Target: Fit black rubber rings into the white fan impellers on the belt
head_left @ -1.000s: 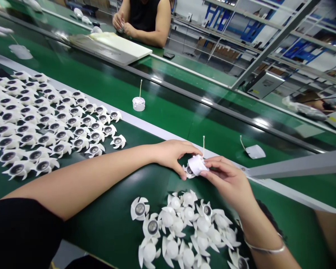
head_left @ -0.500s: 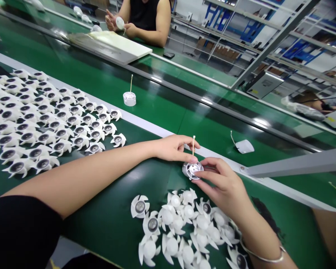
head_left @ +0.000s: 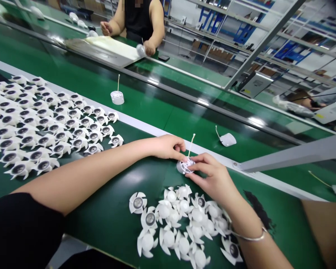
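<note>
A small white round fan housing stands on the green worktop, its spoked side facing up and a thin pale wire rising from it. My left hand presses its thumb and fingertips on the housing's far left rim, the other fingers curled. Gripping the housing from the right, my right hand has its fingers and thumb around the rim. Just below my hands lies a loose pile of white fan impellers, most with domes up and a few showing dark hubs.
Rows of white impellers cover the left of the worktop. Beyond a white rail, a green belt carries a wired housing and another one tipped over. A grey post slants in at right. A co-worker sits opposite.
My hands and the housing stay together, with slight finger shifts. The housings on the belt appear further left as the view shifts. Across, the co-worker's hand has moved a white part rightward and down.
</note>
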A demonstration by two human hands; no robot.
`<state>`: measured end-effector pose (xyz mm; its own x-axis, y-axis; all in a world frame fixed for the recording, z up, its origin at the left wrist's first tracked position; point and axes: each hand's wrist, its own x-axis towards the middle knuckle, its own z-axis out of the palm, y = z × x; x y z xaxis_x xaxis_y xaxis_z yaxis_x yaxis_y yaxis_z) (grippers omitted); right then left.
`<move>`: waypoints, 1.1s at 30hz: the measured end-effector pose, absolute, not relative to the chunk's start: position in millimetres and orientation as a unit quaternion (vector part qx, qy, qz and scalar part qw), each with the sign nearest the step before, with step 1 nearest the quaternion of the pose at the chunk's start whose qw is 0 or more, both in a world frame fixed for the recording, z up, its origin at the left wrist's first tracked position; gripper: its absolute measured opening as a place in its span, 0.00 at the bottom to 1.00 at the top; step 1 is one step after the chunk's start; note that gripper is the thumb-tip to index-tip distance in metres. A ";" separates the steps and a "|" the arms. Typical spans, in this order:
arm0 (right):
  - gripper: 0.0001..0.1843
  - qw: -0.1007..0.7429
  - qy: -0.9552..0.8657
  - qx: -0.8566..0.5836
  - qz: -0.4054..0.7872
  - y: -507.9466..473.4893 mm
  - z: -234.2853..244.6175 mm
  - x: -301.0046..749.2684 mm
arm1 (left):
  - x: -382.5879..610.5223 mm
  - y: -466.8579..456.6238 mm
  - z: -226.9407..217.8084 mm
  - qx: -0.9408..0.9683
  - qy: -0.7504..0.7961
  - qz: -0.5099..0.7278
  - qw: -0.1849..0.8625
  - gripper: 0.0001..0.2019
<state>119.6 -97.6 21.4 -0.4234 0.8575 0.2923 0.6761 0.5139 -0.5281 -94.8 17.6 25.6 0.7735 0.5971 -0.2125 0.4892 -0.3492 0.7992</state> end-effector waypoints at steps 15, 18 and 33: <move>0.13 0.230 -0.682 -0.694 0.022 -138.9 59.4 216.8 | -93.7 -55.8 86.7 0.860 0.297 -0.376 0.174 0.29; 0.12 0.209 -0.659 -0.722 0.020 -180.7 44.2 234.9 | -103.5 -33.8 81.8 0.871 0.297 -0.304 0.249 0.24; 0.12 0.111 -0.698 -0.708 -0.002 -214.4 7.6 241.6 | -81.6 5.1 9.1 0.888 0.230 0.097 0.386 0.15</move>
<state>241.6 -214.4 7.6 0.0260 0.9871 0.1582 0.9879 -0.0011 -0.1550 -81.6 5.1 9.1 0.8753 0.4836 -0.0052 0.3337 -0.5961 0.7303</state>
